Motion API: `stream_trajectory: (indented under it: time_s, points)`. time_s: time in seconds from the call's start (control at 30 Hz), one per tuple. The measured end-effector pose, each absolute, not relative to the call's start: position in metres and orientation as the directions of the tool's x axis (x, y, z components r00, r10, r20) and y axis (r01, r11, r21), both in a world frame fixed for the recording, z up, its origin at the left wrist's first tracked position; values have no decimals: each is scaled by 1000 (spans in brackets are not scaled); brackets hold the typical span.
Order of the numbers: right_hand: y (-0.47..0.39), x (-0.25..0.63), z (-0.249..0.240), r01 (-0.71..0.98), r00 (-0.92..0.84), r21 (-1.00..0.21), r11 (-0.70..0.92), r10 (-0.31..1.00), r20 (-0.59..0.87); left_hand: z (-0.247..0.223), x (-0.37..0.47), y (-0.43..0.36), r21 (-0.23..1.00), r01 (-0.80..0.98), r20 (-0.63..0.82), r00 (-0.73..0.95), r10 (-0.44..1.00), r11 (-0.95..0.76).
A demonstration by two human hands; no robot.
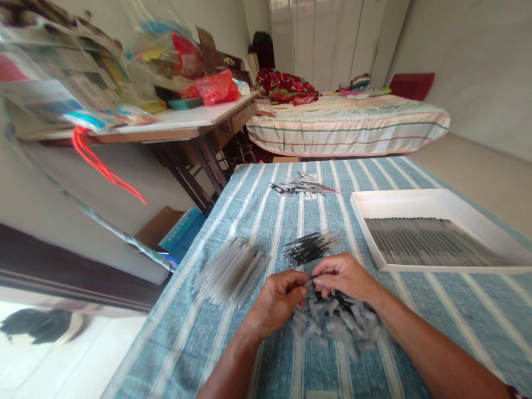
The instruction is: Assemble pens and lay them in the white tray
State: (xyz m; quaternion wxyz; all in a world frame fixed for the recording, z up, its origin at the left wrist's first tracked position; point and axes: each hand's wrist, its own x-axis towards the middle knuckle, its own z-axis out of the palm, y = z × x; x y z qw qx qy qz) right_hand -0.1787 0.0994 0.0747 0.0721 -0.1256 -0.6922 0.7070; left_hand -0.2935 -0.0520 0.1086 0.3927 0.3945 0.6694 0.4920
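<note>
My left hand [282,293] and my right hand [343,274] meet over the table with fingertips pinched together. Between them is a small dark pen part [312,278], mostly hidden by the fingers. Under and in front of my right hand lies a loose heap of translucent grey and black pen caps [353,327]. Left of my left hand is a pile of translucent pen barrels [235,271]. Just beyond the hands lies a bundle of slim black-and-clear pen refills [311,246].
A white tray [361,221] at the right holds a row of grey pens [428,241]. Farther back on the striped cloth [257,205] lie scattered thin dark pieces [299,187]. A cluttered desk [174,124] stands left, a bed [349,124] behind.
</note>
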Motion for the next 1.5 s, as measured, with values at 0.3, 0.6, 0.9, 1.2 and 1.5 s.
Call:
stream_trajectory:
  time_s: [0.3, 0.6, 0.9, 1.2, 1.5]
  points:
    - [97, -179, 81, 83, -967, -984, 161, 252, -40, 109, -294, -53, 948, 254, -83, -385, 919, 192]
    - [98, -179, 79, 62, -962, -990, 128, 271, -25, 113, -294, -53, 952, 234, -95, -389, 916, 198]
    - [95, -179, 84, 52, -962, -974, 222, 275, 11, 112, -293, -53, 952, 245, -81, -374, 924, 183]
    - [95, -179, 86, 55, -963, -955, 293, 270, 27, 111, -294, -54, 944, 266, -86, -376, 923, 197]
    - [97, -178, 87, 35, -960, -937, 347, 274, 66, 111, -293, -53, 959, 220, -87, -377, 922, 180]
